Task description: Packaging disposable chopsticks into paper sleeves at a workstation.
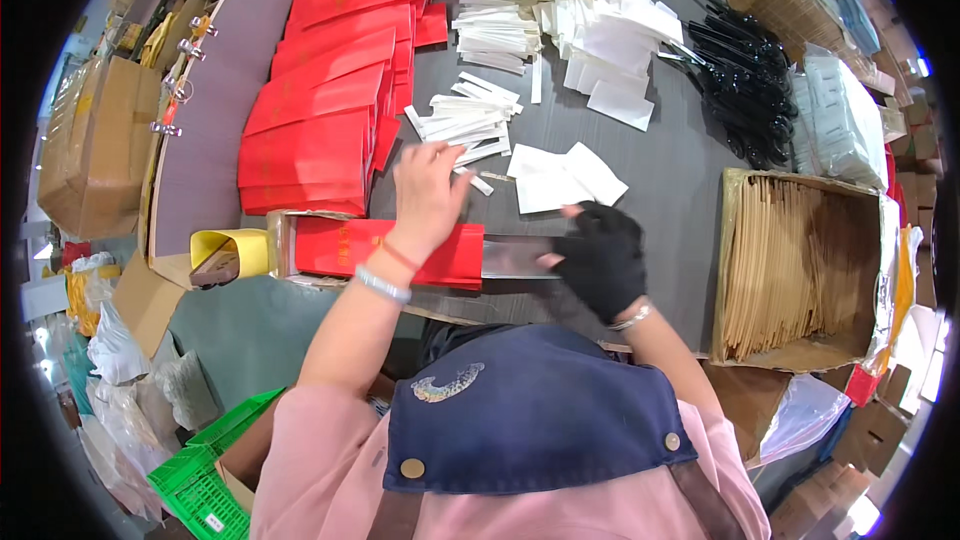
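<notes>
My bare left hand [428, 192] is over the near edge of a pile of white paper strips [470, 120], thumb and fingers apart. One short white strip [476, 181] lies by its fingertips. Below its wrist is a red paper packet [450, 258], lying lengthwise in a long open cardboard tray. A clear plastic piece [518, 256] extends from the packet's right end. Over that end is my right hand [603, 258] in a black fingerless glove, its fingers blurred; whether it grips the plastic, I cannot tell. White paper sheets [560, 178] lie just beyond.
Overlapping red packets [320, 130] line the table's left side. Stacks of white papers [610, 30] and a bunch of black thin-handled items [740, 80] lie at the back. A carton of tan flat pieces [790, 260] stands right; a yellow holder [232, 252] sits left.
</notes>
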Tool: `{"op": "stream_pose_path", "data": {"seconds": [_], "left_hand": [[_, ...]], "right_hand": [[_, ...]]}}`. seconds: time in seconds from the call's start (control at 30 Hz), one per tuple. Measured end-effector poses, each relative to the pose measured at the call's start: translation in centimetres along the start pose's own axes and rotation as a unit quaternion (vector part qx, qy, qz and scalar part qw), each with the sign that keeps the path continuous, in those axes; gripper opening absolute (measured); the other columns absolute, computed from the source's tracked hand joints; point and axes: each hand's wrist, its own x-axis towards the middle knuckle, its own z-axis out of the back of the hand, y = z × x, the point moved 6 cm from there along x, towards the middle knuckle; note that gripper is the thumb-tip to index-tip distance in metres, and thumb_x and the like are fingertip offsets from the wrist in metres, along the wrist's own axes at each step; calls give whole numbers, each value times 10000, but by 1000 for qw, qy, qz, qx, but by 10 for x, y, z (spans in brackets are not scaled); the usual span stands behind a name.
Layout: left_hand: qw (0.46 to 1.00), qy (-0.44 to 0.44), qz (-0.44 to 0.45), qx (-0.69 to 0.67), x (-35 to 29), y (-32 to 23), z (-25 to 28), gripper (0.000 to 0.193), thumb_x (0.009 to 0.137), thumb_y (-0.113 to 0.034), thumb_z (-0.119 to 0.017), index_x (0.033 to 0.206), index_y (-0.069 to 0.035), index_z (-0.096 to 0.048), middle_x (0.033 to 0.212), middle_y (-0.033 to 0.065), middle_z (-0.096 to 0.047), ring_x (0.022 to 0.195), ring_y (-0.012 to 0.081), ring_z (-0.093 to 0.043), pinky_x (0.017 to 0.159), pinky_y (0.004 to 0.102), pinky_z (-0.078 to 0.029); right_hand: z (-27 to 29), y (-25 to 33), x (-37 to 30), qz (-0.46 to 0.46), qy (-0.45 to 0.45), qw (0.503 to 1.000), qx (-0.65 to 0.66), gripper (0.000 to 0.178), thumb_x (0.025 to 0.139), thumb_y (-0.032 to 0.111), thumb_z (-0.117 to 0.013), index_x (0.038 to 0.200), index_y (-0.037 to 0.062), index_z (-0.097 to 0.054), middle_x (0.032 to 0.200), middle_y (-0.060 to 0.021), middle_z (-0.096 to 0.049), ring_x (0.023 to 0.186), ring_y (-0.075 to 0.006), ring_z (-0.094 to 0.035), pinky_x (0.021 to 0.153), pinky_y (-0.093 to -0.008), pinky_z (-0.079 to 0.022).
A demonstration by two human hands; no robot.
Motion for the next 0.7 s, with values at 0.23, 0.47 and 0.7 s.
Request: {"op": "stream_pose_path", "data": {"seconds": [0.23, 0.47, 0.7], "left_hand": [[992, 23, -69, 100, 30, 11, -14, 82, 755, -165, -734, 804, -138, -674, 852, 25, -612, 854, 258, -576, 745, 413, -406], [979, 75, -163, -100, 49, -54, -51, 79, 755, -152, -716, 792, -115, -656, 923, 38, -630, 937, 260, -581, 845, 444, -433], [923, 251, -286, -56, 70, -103, -101, 46, 780, -142, -679, 784, -108, -647, 1041, 26, -609, 1103, 229, -515, 966, 412, -391]], "right_hand": [[103, -153, -128, -310, -251, 916, -28, 418, 844, 208, -749, 1188, 12, -611, 1178, -149, -629, 1116, -292, -585, 981, -385, -452], [119, -253, -257, -556, -237, 795, -46, 393, 859, 188, -714, 1195, 9, -616, 1161, -139, -648, 1128, -271, -588, 963, -385, -466], [124, -234, -223, -563, -95, 791, -222, 348, 902, 212, -590, 1205, 42, -617, 1125, -166, -654, 1080, -332, -610, 953, -428, -477]]}}
